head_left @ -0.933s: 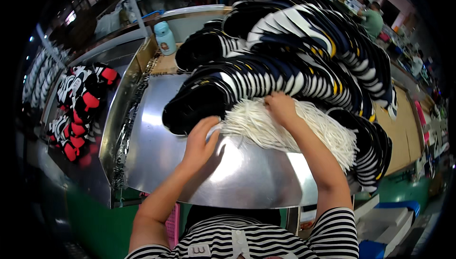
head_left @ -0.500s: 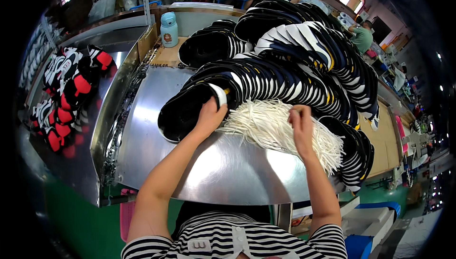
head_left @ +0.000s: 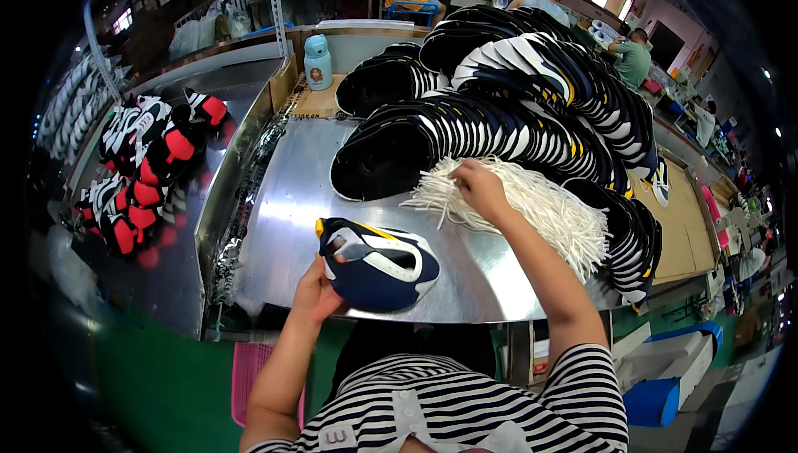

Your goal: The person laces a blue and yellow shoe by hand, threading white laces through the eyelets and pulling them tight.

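Observation:
A single shoe upper point(head_left: 378, 287) in navy, white and yellow is gripped at its heel end by my left hand point(head_left: 314, 291), over the front of the metal tabletop. Its lacing opening faces up. To the right lies a thick bundle of white shoelaces point(head_left: 553, 216). At the bundle's left end, my right hand point(head_left: 482, 189) has its fingers pinched together among the strands; how many strands they hold is too small to tell. Behind the laces runs a long nested row of shoe uppers point(head_left: 499, 133), with dark openings turned left.
More uppers are stacked behind point(head_left: 528, 62) and at right point(head_left: 628, 233). A light blue bottle point(head_left: 317, 64) stands at the back left. Beyond a metal divider point(head_left: 237, 179) lie red, black and white shoe parts point(head_left: 150, 174). A pink basket point(head_left: 249, 378) is below. Other people sit farther off.
My left hand has taken one upper off the front of the row and brought it toward me, turned. My right hand has shifted left along the shoelaces and now pinches at their left end.

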Demonstrator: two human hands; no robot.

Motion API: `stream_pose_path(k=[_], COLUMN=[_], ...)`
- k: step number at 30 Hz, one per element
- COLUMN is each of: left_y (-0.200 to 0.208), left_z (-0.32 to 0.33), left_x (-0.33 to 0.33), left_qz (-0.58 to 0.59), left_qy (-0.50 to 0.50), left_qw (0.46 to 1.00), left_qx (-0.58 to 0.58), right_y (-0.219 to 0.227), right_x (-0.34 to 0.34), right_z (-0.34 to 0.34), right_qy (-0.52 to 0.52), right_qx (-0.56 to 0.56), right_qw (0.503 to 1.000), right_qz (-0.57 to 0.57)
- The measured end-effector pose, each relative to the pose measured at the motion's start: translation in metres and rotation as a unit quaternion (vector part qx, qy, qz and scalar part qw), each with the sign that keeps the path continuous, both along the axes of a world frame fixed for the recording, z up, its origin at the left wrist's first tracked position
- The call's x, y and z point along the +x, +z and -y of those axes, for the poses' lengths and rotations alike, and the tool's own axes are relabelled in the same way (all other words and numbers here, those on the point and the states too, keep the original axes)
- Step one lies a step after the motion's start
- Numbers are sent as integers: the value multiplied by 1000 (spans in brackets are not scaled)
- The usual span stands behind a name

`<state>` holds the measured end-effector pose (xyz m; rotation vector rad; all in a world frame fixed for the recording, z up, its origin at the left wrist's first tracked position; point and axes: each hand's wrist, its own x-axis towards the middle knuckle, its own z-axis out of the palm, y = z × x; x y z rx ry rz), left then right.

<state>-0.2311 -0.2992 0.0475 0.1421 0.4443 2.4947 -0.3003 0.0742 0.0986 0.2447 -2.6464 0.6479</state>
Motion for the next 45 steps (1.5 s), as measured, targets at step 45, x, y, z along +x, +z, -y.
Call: stream_pose_path(k=[45], left_y=[59], left_z=[-100], left_x=[-50], left_qz=[-108], left_qy=[-348], left_qw=[741], left_qx=[-565], right_y=[-47], right_x=[125], right_z=[83], right_qy=[-45], right_qx=[-675], right_qw=[705], right_qz=[212])
